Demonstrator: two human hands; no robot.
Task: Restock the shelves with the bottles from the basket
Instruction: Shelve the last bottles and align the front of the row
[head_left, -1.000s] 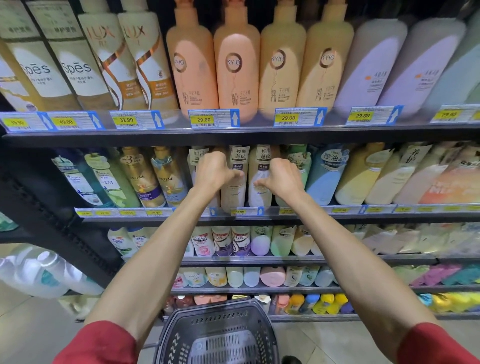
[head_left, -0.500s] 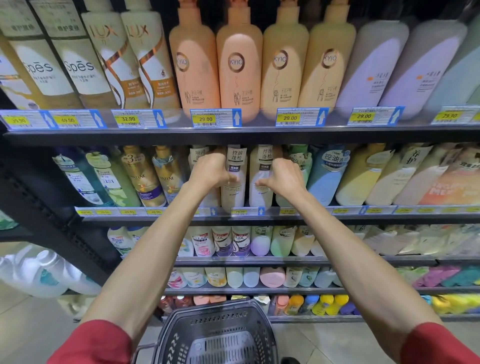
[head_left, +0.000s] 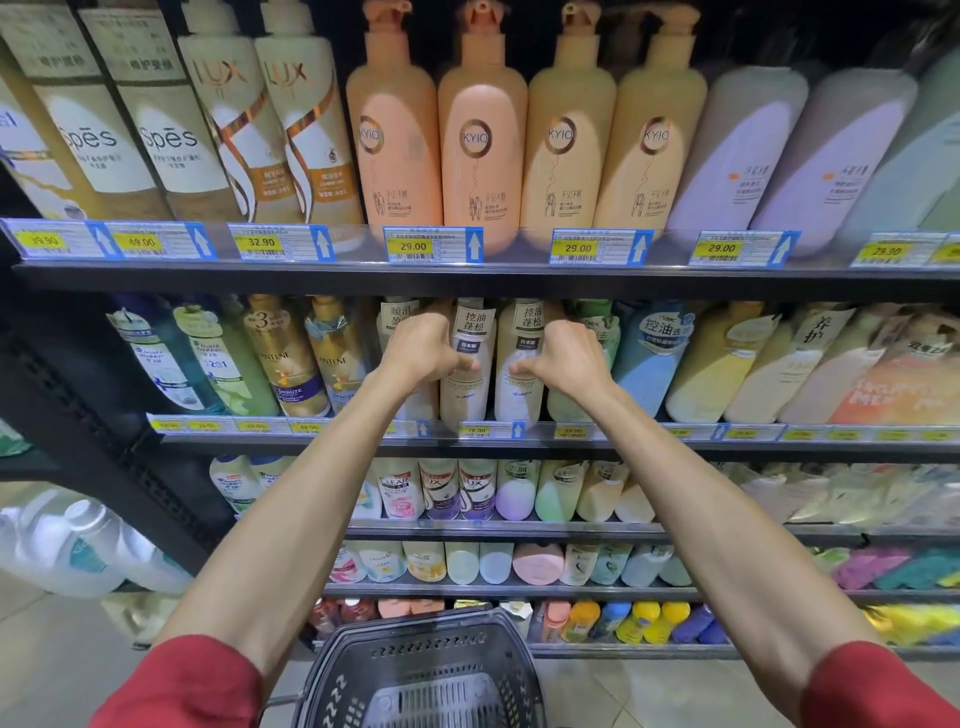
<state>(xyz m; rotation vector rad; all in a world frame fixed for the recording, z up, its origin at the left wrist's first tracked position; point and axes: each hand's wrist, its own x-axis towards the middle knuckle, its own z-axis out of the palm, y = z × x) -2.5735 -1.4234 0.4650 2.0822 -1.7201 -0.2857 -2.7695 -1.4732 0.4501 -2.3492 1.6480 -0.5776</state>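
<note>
Two tall beige bottles with white labels stand side by side on the second shelf (head_left: 519, 441). My left hand (head_left: 421, 348) is closed around the left beige bottle (head_left: 467, 397), with the thumb across its front. In the same way, my right hand (head_left: 566, 356) grips the right beige bottle (head_left: 519, 397). Both bottles are upright and rest on the shelf behind the price strip. The dark plastic basket (head_left: 332, 670) sits below, between my forearms; what I can see of its inside shows only the grid floor.
Large pump bottles (head_left: 483, 156) fill the shelf above, close over my hands. A green bottle (head_left: 597, 332) and a blue bottle (head_left: 649, 353) stand right of my hands, gold ones (head_left: 285, 358) to the left. Lower shelves hold several small bottles. Big clear jugs (head_left: 78, 545) sit low on the left.
Both hands stay closed on the same two beige bottles on the second shelf. They have shifted only very slightly.
</note>
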